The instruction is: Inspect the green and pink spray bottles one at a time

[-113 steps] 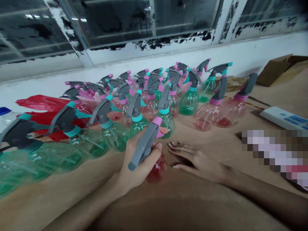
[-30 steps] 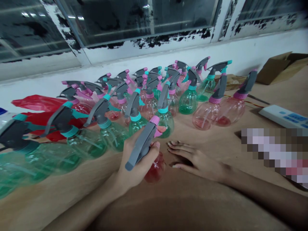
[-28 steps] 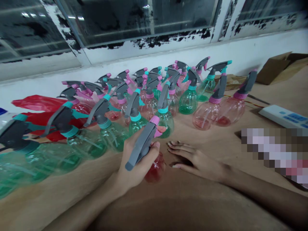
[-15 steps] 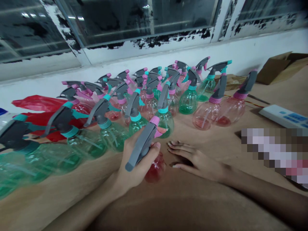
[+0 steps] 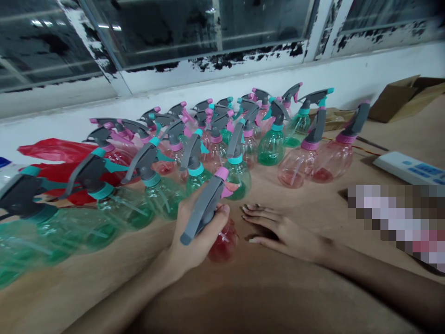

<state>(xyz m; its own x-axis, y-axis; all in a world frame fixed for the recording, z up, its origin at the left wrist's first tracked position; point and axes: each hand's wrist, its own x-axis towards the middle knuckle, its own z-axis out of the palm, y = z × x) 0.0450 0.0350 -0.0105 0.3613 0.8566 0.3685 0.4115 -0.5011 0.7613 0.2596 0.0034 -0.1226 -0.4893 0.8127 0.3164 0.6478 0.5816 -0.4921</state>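
A spray bottle [image 5: 225, 243] with a clear red body, grey head and pink nozzle stands on the table close to me. My left hand [image 5: 193, 227] is wrapped round its neck below the grey head, with a finger at the pink trigger. The nozzle points away from me. To the right of that bottle, my right hand [image 5: 274, 229] rests palm down on the tabletop, fingers stretched out and holding nothing. Just beyond the left hand stands a green spray bottle [image 5: 239, 178] with a turquoise collar.
Several green and pink spray bottles [image 5: 273, 146] crowd the table toward the wall. A red plastic bag [image 5: 62, 150] lies among them at left. At right are two pink spray bottles [image 5: 333, 160], a white device with blue buttons [image 5: 413, 167], and an open cardboard box [image 5: 396, 99].
Hardly anything differs. The left hand and the red spray bottle's head have shifted very slightly to the left; the right hand stays put.
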